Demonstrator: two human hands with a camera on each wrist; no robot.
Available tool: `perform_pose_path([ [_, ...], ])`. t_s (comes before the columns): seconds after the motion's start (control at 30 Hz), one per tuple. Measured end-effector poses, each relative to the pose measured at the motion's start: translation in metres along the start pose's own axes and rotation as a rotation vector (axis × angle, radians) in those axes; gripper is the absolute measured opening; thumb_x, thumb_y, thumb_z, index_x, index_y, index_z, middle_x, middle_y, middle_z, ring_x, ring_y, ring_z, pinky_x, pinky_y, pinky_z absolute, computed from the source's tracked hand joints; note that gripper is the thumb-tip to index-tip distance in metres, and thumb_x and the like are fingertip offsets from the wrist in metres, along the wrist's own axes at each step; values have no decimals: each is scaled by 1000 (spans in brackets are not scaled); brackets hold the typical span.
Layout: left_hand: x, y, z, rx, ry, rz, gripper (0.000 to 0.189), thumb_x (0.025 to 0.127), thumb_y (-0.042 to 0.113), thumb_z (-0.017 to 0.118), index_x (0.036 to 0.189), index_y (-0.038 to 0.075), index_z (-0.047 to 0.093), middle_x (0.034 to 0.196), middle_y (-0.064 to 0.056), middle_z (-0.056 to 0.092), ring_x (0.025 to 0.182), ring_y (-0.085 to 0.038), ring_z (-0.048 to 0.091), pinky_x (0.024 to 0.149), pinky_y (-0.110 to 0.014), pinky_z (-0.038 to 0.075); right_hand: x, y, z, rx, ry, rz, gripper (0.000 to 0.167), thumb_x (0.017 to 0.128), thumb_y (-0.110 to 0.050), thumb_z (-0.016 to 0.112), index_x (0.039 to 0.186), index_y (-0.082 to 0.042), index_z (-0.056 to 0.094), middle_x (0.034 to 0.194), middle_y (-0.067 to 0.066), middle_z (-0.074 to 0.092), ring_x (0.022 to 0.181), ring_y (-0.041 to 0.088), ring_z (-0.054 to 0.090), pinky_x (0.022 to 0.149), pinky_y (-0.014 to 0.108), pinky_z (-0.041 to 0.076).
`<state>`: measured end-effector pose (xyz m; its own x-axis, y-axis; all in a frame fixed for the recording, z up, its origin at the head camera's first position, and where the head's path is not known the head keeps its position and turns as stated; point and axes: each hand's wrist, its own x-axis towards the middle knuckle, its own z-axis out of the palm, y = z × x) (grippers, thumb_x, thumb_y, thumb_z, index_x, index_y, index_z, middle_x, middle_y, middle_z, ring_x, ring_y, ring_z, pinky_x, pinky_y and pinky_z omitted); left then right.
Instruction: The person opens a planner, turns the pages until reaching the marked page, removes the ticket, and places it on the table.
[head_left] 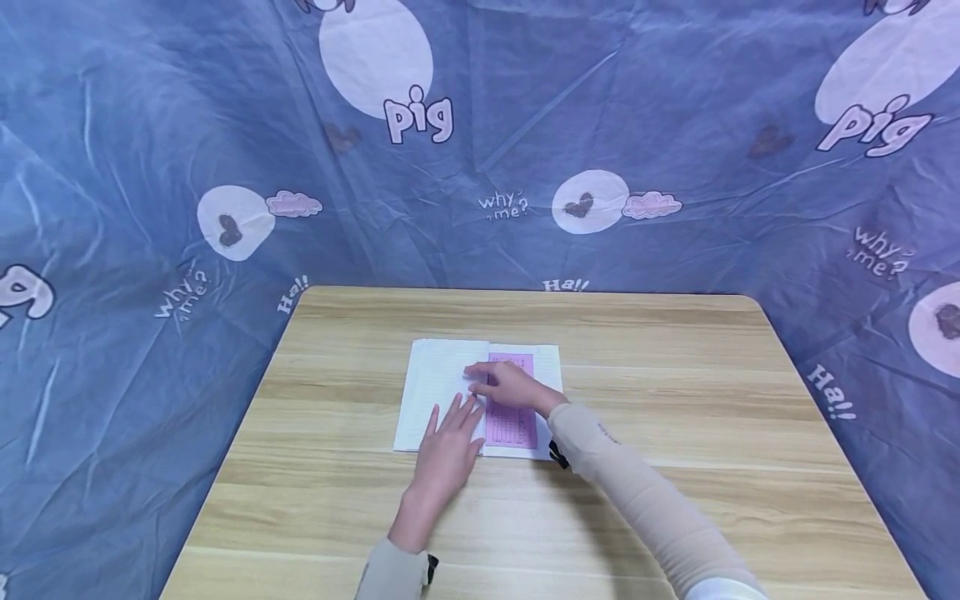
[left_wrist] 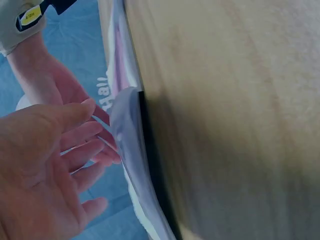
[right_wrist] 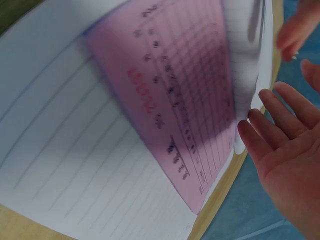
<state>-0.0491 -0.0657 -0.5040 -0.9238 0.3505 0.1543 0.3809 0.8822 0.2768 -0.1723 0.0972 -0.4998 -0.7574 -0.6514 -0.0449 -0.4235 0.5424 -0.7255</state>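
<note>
Wood-grain table (head_left: 322,400) | pink slip (head_left: 512,427) lies on the open notebook (head_left: 437,367), right of its fold, long axis parallel | right hand (head_left: 513,387), nearer, crosses above slip, fingers loose | left hand (head_left: 446,457) spread, left of fold

On the notebook (head_left: 550,362), the right hand (head_left: 510,387) covers part of the pink slip (head_left: 512,427), whose print is too tiny to read in the head view and mostly blurred in the right wrist view. On the notebook's near side, the left sleeve (head_left: 392,573), right sleeve (head_left: 652,508) and tabletop (head_left: 675,375) are cut off by the head view's bottom edge.
</note>
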Motion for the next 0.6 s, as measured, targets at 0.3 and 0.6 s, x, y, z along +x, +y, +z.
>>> perform_pose_path([
  [0.3, -4, -7, 11, -77, -154, -93, 59, 95, 25, 64, 147, 4, 43, 156, -13, 33, 143, -34, 29, 112, -60, 26, -4, -1, 6, -118, -55, -46, 42, 96, -15, 64, 134, 0, 57, 142, 15, 52, 140, 33, 36, 115, 46, 27],
  [0.6, -6, -8, 11, -101, -175, -129, 60, 95, 20, 64, 148, 3, 41, 156, -15, 33, 143, -36, 29, 110, -61, 28, -8, -2, 2, -130, -29, -59, 39, 95, -10, 64, 132, 2, 58, 138, 17, 55, 136, 34, 41, 113, 45, 32],
])
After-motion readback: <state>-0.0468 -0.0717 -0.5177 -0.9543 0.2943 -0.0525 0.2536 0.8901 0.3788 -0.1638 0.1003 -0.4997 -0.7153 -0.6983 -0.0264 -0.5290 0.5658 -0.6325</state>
